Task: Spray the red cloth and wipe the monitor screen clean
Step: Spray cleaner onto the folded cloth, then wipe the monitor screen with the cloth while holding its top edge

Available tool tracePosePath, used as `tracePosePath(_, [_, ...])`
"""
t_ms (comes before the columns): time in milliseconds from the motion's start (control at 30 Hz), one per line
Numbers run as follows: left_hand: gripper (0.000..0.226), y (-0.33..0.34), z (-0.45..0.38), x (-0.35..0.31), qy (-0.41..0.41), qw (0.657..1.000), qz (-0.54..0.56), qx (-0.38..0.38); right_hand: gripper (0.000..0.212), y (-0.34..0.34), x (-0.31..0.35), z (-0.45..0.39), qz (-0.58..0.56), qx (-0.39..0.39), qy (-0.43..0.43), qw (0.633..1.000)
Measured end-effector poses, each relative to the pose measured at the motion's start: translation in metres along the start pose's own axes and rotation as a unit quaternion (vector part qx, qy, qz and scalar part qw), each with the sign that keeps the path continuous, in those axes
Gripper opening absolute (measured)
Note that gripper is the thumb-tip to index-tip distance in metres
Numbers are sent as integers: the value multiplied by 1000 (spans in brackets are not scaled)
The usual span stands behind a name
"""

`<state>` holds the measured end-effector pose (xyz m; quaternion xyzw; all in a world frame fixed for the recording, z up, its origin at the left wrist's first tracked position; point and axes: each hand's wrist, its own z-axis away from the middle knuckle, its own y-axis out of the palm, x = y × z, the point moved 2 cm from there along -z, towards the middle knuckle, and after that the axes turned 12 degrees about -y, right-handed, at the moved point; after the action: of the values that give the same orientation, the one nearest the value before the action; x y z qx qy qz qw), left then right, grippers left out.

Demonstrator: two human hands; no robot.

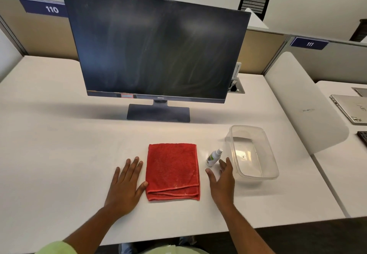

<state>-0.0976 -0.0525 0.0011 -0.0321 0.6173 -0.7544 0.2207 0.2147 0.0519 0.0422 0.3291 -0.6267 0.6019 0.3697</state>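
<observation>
A folded red cloth (172, 171) lies flat on the white desk in front of me. A dark monitor (156, 49), its screen streaked and smudged, stands on its base behind the cloth. A small white spray bottle (213, 157) with a green label stands just right of the cloth. My left hand (127, 186) rests palm down on the desk, its thumb touching the cloth's left edge. Fingers apart, my right hand (222, 180) hovers just below the bottle, apart from it and holding nothing.
A clear plastic tub (256, 176) sits right of the bottle, close to my right hand. A white divider (303, 103) borders the desk on the right, with a closed laptop (349, 109) beyond it. A cable hatch (236, 87) opens behind the monitor. Office chairs stand beyond the partition.
</observation>
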Motion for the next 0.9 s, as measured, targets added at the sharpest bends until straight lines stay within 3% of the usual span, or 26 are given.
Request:
tracePosePath(133, [81,-6,-3,-6,-36,992,118,-4,42,4,0,29,40,-46,24,998])
tracePosePath(267, [52,-21,-11,-24,-114,953,270,-78,35,18,11,30,41,50,24,998])
tracePosePath(400, [54,-32,-20,-52,-229,877,423,9,19,39,37,18,88,107,-1,990])
tracePosePath(500, [64,-33,-24,-63,-307,827,468,52,38,52,48,11,115,134,28,984])
tracePosePath(567, [70,-35,-27,-66,-311,824,467,75,49,59,51,11,129,145,53,980])
tracePosePath(633, [58,-36,-30,-66,-297,832,455,113,50,64,52,13,131,155,60,977])
tracePosePath(733, [22,-39,-33,-62,-266,803,498,188,29,67,53,15,60,166,83,981])
tracePosePath(800, [21,-44,-32,-59,-257,779,529,217,20,65,54,15,-53,176,136,974])
tracePosePath(900, [28,-57,-30,-52,-247,740,583,229,29,58,66,16,-197,198,196,940])
